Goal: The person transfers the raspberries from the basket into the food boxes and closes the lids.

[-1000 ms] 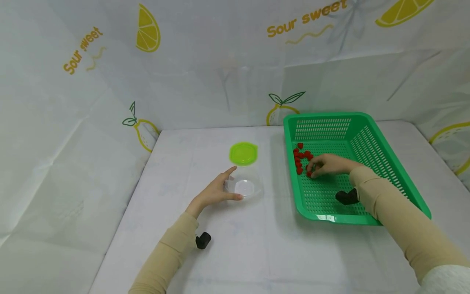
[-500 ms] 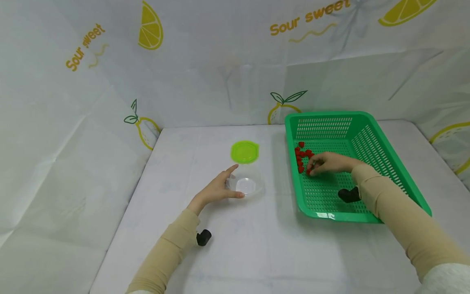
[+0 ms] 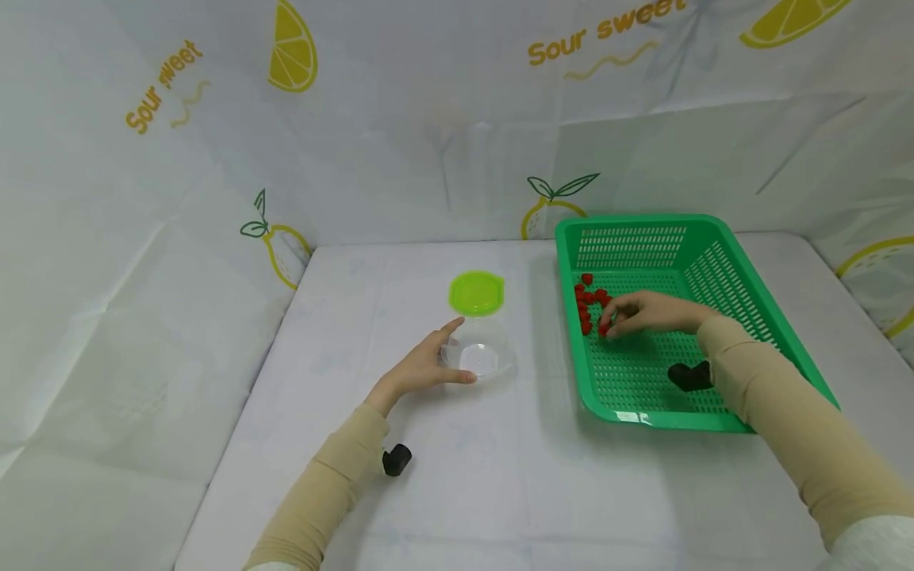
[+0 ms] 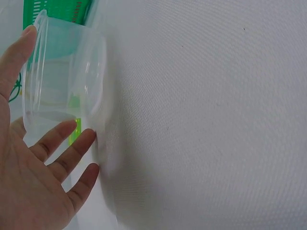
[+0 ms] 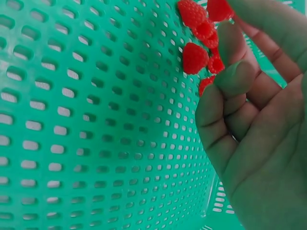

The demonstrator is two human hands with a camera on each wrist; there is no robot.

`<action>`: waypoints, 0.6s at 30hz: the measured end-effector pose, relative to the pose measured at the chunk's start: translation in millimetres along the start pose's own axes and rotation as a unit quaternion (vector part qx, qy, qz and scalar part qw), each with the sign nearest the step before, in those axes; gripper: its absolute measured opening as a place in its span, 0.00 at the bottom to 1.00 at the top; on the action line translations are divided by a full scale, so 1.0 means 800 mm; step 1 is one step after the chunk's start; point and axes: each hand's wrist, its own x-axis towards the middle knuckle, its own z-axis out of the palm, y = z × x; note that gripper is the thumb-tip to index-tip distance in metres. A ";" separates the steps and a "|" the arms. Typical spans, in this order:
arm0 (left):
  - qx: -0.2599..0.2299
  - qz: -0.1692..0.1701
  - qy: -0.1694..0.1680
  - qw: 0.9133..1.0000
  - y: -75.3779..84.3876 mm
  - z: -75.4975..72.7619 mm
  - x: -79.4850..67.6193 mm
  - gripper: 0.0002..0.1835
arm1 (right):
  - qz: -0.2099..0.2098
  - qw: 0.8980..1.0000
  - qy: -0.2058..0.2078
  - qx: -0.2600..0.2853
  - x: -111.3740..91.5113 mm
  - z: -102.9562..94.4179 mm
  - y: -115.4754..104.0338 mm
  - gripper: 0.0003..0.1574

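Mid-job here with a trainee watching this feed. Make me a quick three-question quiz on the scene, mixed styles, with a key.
1. Which hand holds the clear container?
2. True or false: the lid is fitted on the clear container.
3. Fill the gap: in the head view, the red berries lie near the ____ wall of the green basket.

Key:
1. The left hand.
2. False: the lid lies on the table, just beyond the clear container in the head view.
3. Left.
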 end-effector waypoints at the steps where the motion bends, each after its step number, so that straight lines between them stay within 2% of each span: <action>1: 0.001 0.001 0.000 1.000 0.000 0.000 0.000 0.55 | 0.000 1.000 0.000 0.005 -0.001 0.000 0.000 0.19; 10: -0.001 -0.001 0.001 1.000 -0.001 0.000 -0.001 0.55 | -0.014 0.998 -0.012 0.068 -0.011 -0.007 -0.004 0.20; 18: -0.009 -0.008 -0.004 1.000 0.002 0.000 -0.003 0.56 | -0.020 0.996 0.003 0.084 -0.016 -0.010 -0.008 0.22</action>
